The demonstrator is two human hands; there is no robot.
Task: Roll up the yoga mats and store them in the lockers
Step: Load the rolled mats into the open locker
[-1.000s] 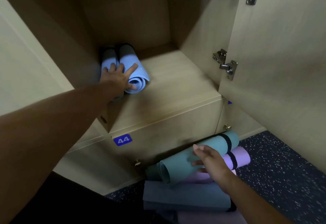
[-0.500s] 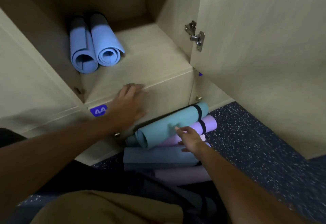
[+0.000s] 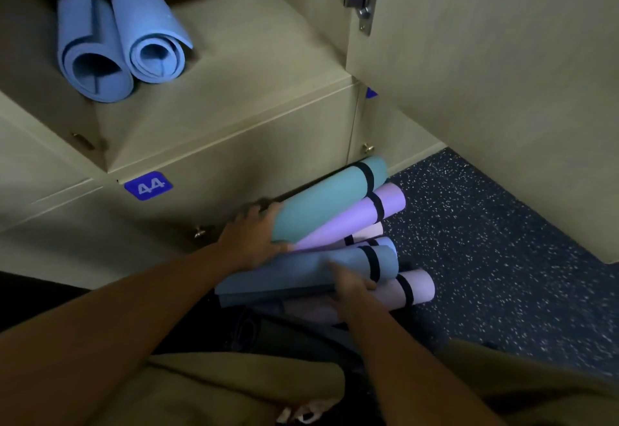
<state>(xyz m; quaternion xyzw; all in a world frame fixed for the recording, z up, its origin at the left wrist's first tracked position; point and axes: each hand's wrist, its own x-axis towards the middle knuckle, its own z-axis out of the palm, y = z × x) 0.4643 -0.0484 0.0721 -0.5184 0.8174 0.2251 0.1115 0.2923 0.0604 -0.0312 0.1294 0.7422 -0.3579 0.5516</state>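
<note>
Since the earlier frame my left hand [image 3: 249, 241] has dropped from locker 44's door to grasp the teal mat's [image 3: 330, 199] near end; right hand [image 3: 351, 288] rests loosely on the blue-grey mat [image 3: 301, 273] just below. Teal mat's rolled, black-strapped.

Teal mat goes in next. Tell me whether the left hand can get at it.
Probably yes: the left hand already cups the near end of the teal mat, which lies atop the pile with nothing over it.

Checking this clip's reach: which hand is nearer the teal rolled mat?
Left. The left hand grips the teal rolled mat at its near end; the right hand rests lower, on the grey-blue mat.
</note>
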